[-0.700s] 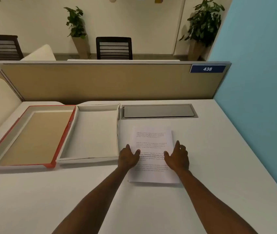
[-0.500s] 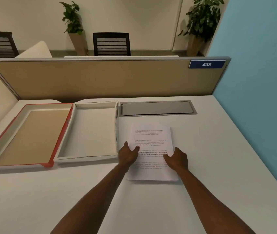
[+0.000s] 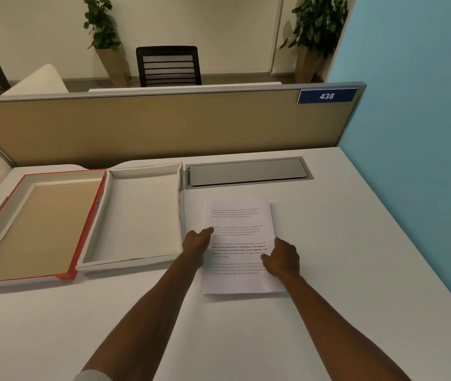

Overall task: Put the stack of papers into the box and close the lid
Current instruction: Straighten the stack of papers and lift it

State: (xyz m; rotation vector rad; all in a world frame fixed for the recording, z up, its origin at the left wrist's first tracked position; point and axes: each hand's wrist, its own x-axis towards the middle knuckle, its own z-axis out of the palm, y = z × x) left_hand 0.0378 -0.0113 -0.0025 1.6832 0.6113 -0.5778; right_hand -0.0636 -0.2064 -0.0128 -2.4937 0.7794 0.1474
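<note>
**Both hands at the sides of the paper stack, open box waiting to the left**

Head view (the only one): the stack of papers lies flat on the white desk, printed side up, its long axis running away from the person toward the partition. The left hand sits at the stack's left edge, fingers extended with a fingertip resting on the top sheet; it looks released, not gripping. The right hand is at the right edge, fingers curled down onto the sheet. Whether it has pinched the edge yet I cannot tell, since the fingertips are hidden beneath the knuckles.

The relation that matters next: the box lies directly left of the stack, just beside it, its near-right wall close to the left hand. Its long axis runs the same way as the stack's, so in my judgement the papers need only a lift and a sideways carry, no turn. The left hand is nearer the box. The red-edged lid lies open further left, touching the box.

Count: one stack, one box, one lid, two hands.
</note>
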